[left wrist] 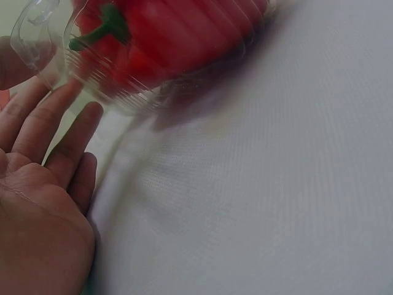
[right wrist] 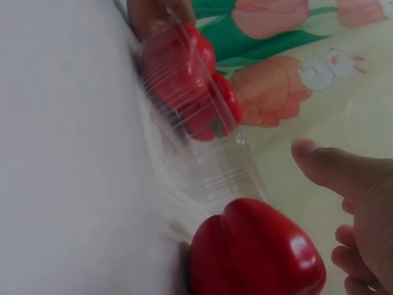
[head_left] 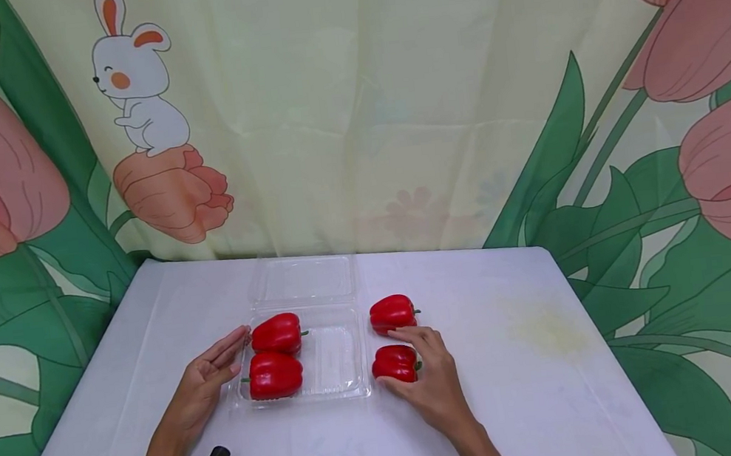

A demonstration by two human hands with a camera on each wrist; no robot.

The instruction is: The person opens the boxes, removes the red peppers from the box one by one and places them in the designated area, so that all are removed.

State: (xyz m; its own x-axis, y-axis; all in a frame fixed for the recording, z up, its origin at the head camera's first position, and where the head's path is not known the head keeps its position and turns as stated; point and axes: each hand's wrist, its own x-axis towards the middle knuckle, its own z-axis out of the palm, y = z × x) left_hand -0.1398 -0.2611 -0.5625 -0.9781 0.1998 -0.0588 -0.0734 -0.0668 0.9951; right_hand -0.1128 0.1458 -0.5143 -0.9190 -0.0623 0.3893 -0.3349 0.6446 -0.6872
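Two red bell peppers, the upper one [head_left: 276, 335] and the lower one [head_left: 275, 375], lie in the left half of a clear plastic clamshell container [head_left: 333, 361]. Its lid [head_left: 304, 280] is folded back. My left hand [head_left: 198, 390] is at the container's left side, fingers extended, their tips at its wall. To the container's right, a third bell pepper [head_left: 391, 314] sits behind a fourth bell pepper [head_left: 394, 363]. My right hand [head_left: 431, 381] reaches around this nearer pepper, thumb and fingers spread. In the right wrist view the thumb [right wrist: 331, 163] stands apart from the pepper [right wrist: 252, 252].
A white cloth [head_left: 510, 391] covers the table, with a faint yellowish stain [head_left: 549, 324] on the right. Behind the table hangs a curtain [head_left: 406, 105] printed with tulips and a rabbit.
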